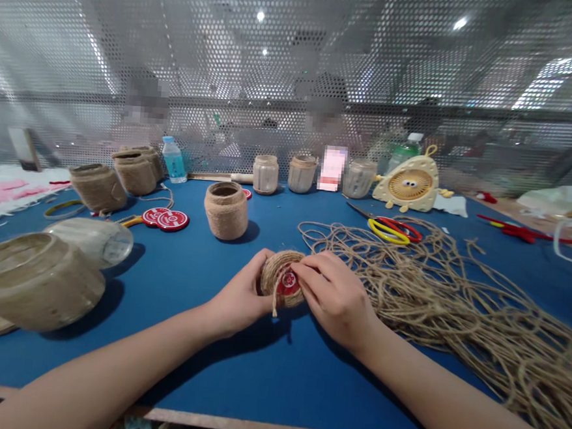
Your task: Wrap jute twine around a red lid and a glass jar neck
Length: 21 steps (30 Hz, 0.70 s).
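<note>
A red round lid partly wound with jute twine [284,281] is held on edge over the blue table [187,286], in front of me. My left hand [241,296] grips its left side, fingers closed round the rim. My right hand [334,293] is closed on its right side, fingertips pressing twine against the red face. A short twine end hangs down from the lid. A big loose heap of jute twine [456,298] spreads to the right of my right hand.
A twine-wrapped jar [226,210] stands behind the lid; more wrapped jars [31,281] stand at left and along the back. Red lids [165,218], scissors [393,228], a small fan [408,182], a water bottle [174,159] and a perforated metal screen [295,78] are there too.
</note>
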Tool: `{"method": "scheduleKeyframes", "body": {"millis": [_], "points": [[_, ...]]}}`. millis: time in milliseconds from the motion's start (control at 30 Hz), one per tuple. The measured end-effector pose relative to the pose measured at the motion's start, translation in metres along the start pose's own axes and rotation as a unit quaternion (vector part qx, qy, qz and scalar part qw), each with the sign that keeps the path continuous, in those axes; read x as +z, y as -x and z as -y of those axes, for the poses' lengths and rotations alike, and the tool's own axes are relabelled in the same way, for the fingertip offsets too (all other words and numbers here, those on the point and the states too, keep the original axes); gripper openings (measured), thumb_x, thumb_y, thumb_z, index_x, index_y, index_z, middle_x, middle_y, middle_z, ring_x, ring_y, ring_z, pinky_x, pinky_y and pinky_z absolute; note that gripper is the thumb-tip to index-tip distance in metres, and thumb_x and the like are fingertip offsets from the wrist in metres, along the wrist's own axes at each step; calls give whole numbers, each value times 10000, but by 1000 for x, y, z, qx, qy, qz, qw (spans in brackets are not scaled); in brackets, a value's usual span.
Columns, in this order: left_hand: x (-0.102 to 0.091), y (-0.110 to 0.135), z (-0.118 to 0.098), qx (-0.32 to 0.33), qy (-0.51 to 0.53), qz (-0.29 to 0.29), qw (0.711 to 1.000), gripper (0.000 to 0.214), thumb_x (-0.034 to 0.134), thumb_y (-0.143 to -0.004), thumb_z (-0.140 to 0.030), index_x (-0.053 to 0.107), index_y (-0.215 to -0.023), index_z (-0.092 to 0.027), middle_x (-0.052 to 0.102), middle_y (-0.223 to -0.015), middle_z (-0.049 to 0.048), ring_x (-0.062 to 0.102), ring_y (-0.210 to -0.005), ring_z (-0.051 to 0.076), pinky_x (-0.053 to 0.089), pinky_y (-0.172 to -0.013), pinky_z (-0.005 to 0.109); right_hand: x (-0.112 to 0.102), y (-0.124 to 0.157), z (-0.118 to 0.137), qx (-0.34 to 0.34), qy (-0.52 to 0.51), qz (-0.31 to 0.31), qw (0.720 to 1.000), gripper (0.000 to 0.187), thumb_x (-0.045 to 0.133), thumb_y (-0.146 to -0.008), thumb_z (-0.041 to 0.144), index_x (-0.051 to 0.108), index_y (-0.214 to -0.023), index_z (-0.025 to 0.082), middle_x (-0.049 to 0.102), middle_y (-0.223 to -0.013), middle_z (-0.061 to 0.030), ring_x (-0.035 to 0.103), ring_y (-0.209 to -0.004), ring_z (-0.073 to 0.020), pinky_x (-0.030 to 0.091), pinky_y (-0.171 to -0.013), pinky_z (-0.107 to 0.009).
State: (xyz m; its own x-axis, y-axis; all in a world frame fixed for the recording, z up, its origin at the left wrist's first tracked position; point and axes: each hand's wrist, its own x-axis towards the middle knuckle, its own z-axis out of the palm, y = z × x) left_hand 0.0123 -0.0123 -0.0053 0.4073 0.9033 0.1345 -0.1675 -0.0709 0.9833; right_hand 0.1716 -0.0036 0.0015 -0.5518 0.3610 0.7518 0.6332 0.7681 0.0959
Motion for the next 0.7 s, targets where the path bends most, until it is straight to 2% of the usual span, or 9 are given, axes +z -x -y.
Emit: {"method": "scheduleKeyframes", "body": {"millis": [133,267,367,500,600,700], "points": [[-2,0,1,12,-30,5,999,391,705,-612,-231,419,-871,-165,465,-764,-28,433,-667,67,366,-611,185,0,0,-1,16,-10,7,1000,174,432,-812,88,601,-814,127,589,-782,-91,503,-763,-173,458,-702,-328],[-3,-1,0,16,-40,8,999,380,691,-630,-278,420,-871,-162,469,-779,-13,441,-685,77,373,-625,193,-1,-2,-3,52,-5,-29,998,109,478,-791,107,579,-824,131,571,-808,-95,507,-796,-182,456,-744,-346],[-3,-1,-1,22,-38,9,999,394,698,-620,-275,424,-880,-162,474,-803,-10,446,-711,82,378,-651,195,-1,-4,-5,106,-31,-50,993,126,524,-763,130,565,-882,134,584,-889,-104,536,-851,-192,466,-762,-347],[-4,0,-2,21,-33,14,999,387,688,-614,-210,423,-892,-163,476,-804,-19,443,-720,80,376,-655,190,1,-8,-8,204,-111,-5,973,163,560,-743,155,586,-904,148,642,-851,-60,595,-708,-149,504,-654,-294],[-4,0,-4,-2,-7,5,1000,361,656,-589,-133,448,-883,-161,481,-788,-23,443,-705,75,371,-633,180,1,-10,-9,230,-150,17,961,138,553,-753,163,611,-878,164,661,-819,-40,607,-694,-141,510,-610,-272],[-4,-2,-7,-64,70,-8,995,303,568,-567,-125,492,-858,-157,482,-730,-23,434,-624,69,353,-543,172,-1,-12,-9,219,-161,13,962,131,545,-758,148,624,-860,173,665,-810,-33,611,-696,-134,512,-586,-254]]}}
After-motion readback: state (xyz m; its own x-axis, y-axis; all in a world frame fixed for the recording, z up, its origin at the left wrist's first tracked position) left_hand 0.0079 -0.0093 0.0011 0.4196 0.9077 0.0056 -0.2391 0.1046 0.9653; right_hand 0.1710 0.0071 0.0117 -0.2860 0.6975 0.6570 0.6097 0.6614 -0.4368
